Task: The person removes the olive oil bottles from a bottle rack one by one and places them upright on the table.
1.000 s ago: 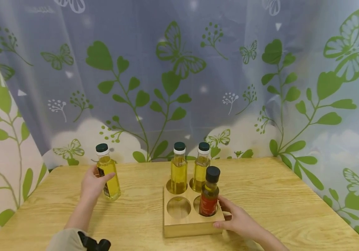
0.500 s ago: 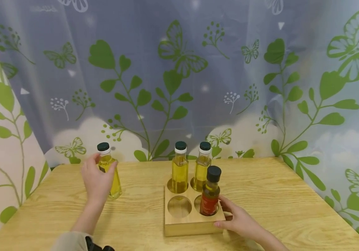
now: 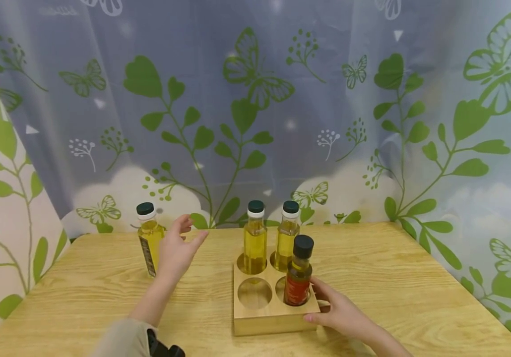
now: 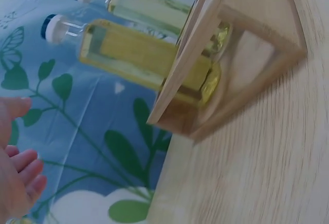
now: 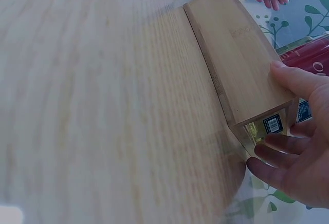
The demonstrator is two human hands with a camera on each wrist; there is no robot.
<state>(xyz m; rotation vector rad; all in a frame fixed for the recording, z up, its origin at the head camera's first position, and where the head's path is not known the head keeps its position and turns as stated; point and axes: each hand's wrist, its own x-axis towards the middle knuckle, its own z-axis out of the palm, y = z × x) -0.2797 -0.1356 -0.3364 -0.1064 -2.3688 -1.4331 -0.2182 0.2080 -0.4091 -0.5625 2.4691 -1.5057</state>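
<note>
My left hand [image 3: 177, 250] hovers over the table with thumb and fingers spread, just right of a standing oil bottle [image 3: 147, 243] with a dark green cap. Part of that bottle is hidden behind the hand. My right hand [image 3: 342, 312] holds the right front corner of a wooden bottle rack [image 3: 273, 325], thumb on its front face and fingers at its open side. Two yellow oil bottles, a left one [image 3: 254, 243] and a right one [image 3: 287, 240], stand in the rear holes. A darker bottle with a red label [image 3: 297, 290] fills the front right hole. Bare wood shows through the front left hole [image 3: 254, 293].
The wood-grain table [image 3: 394, 277] reaches back to a blue curtain [image 3: 309, 163] printed with green leaves and butterflies. A dark wrist device [image 3: 163, 347] sits on my left sleeve.
My left hand has let go of the left oil bottle and moved to the right, away from it. That bottle stays standing in place. My right hand keeps its hold on the rack.
</note>
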